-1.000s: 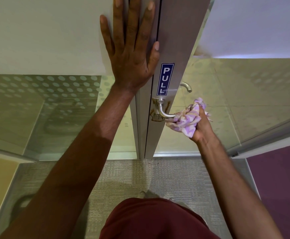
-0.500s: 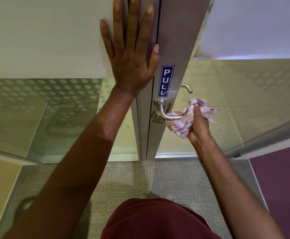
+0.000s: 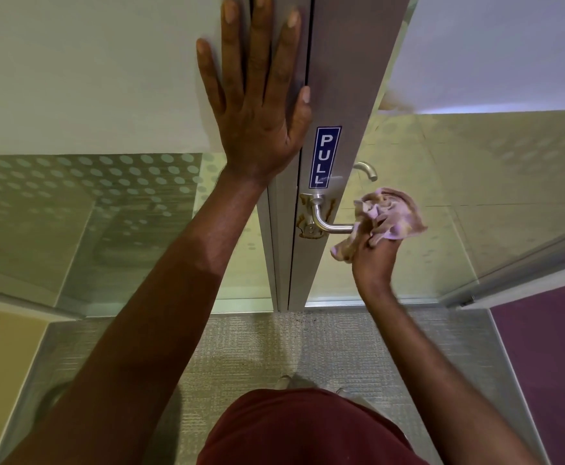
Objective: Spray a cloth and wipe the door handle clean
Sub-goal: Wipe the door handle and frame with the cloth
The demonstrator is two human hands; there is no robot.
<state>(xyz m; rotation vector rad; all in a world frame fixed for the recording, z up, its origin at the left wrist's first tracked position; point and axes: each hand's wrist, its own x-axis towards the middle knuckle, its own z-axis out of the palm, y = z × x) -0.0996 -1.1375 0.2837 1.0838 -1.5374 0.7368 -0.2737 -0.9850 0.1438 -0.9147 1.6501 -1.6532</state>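
Observation:
A silver lever door handle (image 3: 328, 223) sticks out to the right from a stained metal plate on the grey door frame (image 3: 345, 78). My right hand (image 3: 376, 253) is shut on a crumpled pink and purple cloth (image 3: 390, 214), pressed around the outer end of the lever, which it hides. My left hand (image 3: 257, 105) lies flat with fingers spread against the frame and the white panel above the handle. No spray bottle is in view.
A blue PULL sticker (image 3: 325, 157) sits just above the handle. A second handle (image 3: 365, 170) shows through the glass door (image 3: 492, 182). A dotted glass panel (image 3: 83, 196) stands on the left. Grey carpet (image 3: 251, 350) lies below, a purple wall (image 3: 549, 364) at right.
My right hand has slid the cloth rightward along the lever, from near the bend to its outer end. My left hand has stayed flat on the frame.

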